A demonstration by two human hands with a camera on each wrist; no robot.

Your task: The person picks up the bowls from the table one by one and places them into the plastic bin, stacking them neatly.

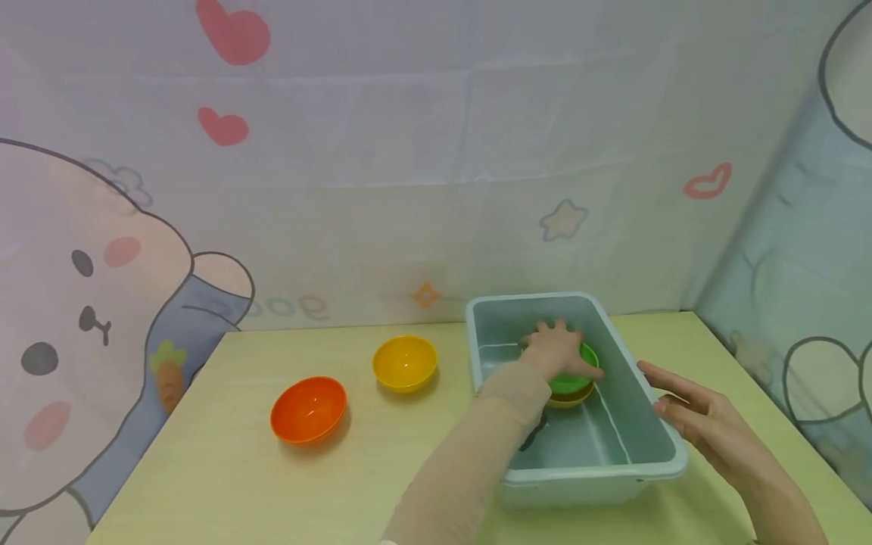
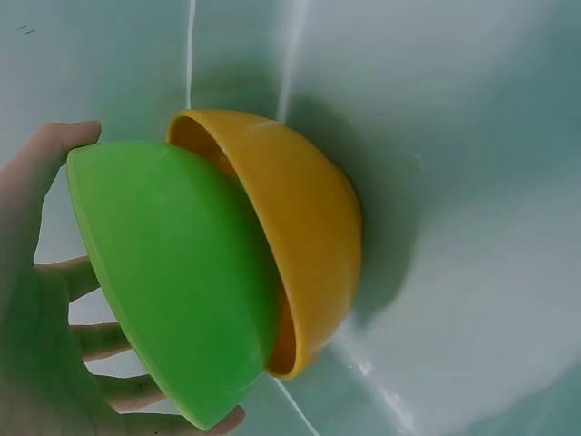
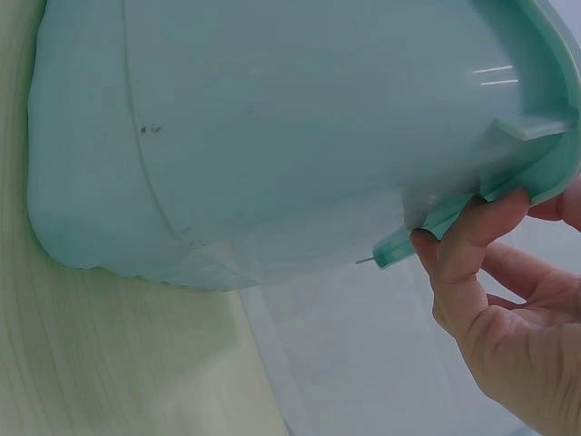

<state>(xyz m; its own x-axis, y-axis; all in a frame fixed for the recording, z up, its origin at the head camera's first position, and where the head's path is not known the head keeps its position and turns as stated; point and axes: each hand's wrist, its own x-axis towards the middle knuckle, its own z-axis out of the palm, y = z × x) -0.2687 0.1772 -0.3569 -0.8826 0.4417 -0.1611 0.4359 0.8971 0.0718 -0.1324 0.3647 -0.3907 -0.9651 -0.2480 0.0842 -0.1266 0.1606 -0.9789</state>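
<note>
Inside the pale blue-green basin (image 1: 593, 473), my left hand (image 1: 560, 354) lies splayed over a green bowl (image 2: 172, 272). Its thumb and little finger reach the bowl's rim at opposite ends. The green bowl sits partly within a yellow-orange bowl (image 2: 313, 236), whose base is towards the basin floor. My right hand (image 1: 715, 428) is at the basin's right side; in the right wrist view, its bent fingers (image 3: 477, 232) hold the outturned rim from the outer side. The left palm and sleeve hide part of the green bowl in the head view.
An orange bowl (image 1: 309, 411) and a yellow bowl (image 1: 405, 365) stand upright on the light wooden table (image 1: 218, 469), left of the basin. Behind the table hangs a printed cloth (image 1: 381, 227), close to the basin's far end. Another cloth side borders the table's right edge.
</note>
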